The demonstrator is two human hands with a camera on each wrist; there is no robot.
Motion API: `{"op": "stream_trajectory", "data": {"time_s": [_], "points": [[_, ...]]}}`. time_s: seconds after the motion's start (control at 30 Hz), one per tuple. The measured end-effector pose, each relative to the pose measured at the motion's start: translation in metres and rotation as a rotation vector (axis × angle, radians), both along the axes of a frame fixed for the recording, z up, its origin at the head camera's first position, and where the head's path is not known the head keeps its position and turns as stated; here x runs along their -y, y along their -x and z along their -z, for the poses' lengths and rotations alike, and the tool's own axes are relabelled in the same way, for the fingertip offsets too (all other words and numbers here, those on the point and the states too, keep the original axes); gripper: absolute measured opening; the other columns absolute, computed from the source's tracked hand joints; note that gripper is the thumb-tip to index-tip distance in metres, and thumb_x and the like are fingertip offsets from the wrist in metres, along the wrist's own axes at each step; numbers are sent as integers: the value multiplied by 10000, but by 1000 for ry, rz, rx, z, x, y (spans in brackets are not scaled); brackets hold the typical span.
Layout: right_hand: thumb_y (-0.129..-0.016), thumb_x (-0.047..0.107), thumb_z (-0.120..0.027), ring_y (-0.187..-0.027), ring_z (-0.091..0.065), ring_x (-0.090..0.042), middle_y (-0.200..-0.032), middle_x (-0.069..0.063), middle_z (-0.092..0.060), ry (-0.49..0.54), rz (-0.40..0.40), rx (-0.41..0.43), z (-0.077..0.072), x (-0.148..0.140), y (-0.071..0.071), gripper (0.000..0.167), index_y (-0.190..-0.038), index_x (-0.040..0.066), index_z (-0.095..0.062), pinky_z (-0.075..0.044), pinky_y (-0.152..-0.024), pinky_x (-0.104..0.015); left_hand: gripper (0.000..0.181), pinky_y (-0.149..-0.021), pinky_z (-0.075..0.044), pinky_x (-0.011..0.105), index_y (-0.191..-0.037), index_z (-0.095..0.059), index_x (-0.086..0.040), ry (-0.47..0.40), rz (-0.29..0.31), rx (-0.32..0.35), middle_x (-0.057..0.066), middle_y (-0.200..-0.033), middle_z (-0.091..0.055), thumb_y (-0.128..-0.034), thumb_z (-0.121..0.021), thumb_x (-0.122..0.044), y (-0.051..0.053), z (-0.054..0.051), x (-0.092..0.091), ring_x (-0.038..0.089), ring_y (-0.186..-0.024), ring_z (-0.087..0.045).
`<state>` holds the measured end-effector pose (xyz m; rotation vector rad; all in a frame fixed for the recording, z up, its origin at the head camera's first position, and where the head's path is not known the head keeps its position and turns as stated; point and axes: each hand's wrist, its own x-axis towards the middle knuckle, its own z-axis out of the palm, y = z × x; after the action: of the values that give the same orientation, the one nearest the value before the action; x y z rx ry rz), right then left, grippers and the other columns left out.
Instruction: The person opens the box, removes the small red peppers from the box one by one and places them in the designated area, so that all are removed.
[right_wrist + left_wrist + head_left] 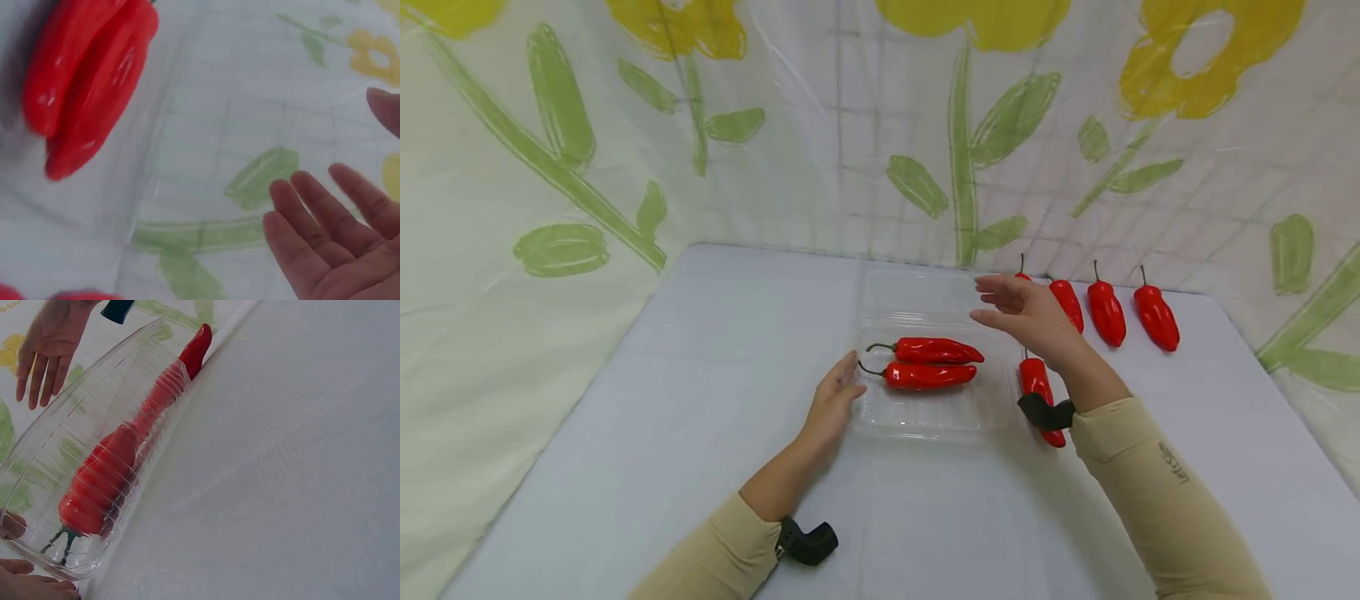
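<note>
A clear plastic container (917, 417) sits on the table with its lid (917, 292) folded back behind it. Two red chili peppers (929, 377) lie side by side inside, their green stems to the left. My left hand (831, 400) holds the container's left edge, fingers and thumb at the rim; the left wrist view shows its fingertips (37, 584) there. Over the container's back right corner hovers my right hand (1026, 312), fingers extended and apart, holding nothing. Its spread fingers (319, 231) are bare in the right wrist view.
Below the right wrist lies another red pepper (1036, 379), partly covered by the black wrist camera (1047, 412). Several more peppers (1107, 312) stand in a row at the back right, one mostly hidden by the right hand. A flower-printed curtain (805, 167) hangs behind the table.
</note>
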<state>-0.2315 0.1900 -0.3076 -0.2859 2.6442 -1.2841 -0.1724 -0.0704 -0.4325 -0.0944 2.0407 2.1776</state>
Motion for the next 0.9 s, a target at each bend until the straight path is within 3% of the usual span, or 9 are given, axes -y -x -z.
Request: {"op": "stream_trajectory", "data": {"time_s": [0.2, 0.33, 0.57, 0.9], "points": [[-848, 276, -661, -1208, -540, -275, -1311, -107, -563, -14, -101, 73, 11, 24, 8, 539, -1336, 128, -486, -489, -947, -429, 565, -1168, -154, 451, -1458, -236, -3, -12, 6, -10, 153, -1542, -214, -908, -366, 8, 0, 1, 0, 287, -1441, -160], [-830, 243, -677, -1192, -548, -282, -1293, -125, -577, -53, -183, 129, 21, 38, 8, 498, -1289, 101, -542, -504, -931, -410, 565, -1170, -148, 446, -1455, -233, 8, -17, 10, -23, 158, -1543, -209, -905, -364, 13, -1, 1, 1, 288, -1442, -152], [-826, 200, -681, -1188, -552, -265, -1269, -94, -602, -93, -259, 208, 31, 51, 7, 472, -1273, 100, -566, -481, -968, -415, 573, -1172, -140, 443, -1453, -236, 12, -20, 4, -28, 164, -1542, -207, -897, -374, 17, -1, 2, 1, 289, -1442, -149], [-824, 135, -682, -1156, -570, -257, -1232, -97, -628, -224, -351, 223, 43, 58, 11, 441, -1252, 74, -595, -496, -951, -383, 565, -1170, -148, 441, -1454, -237, 9, 0, 6, -26, 161, -1540, -215, -907, -376, 9, 0, 2, 1, 286, -1440, -158]]}}
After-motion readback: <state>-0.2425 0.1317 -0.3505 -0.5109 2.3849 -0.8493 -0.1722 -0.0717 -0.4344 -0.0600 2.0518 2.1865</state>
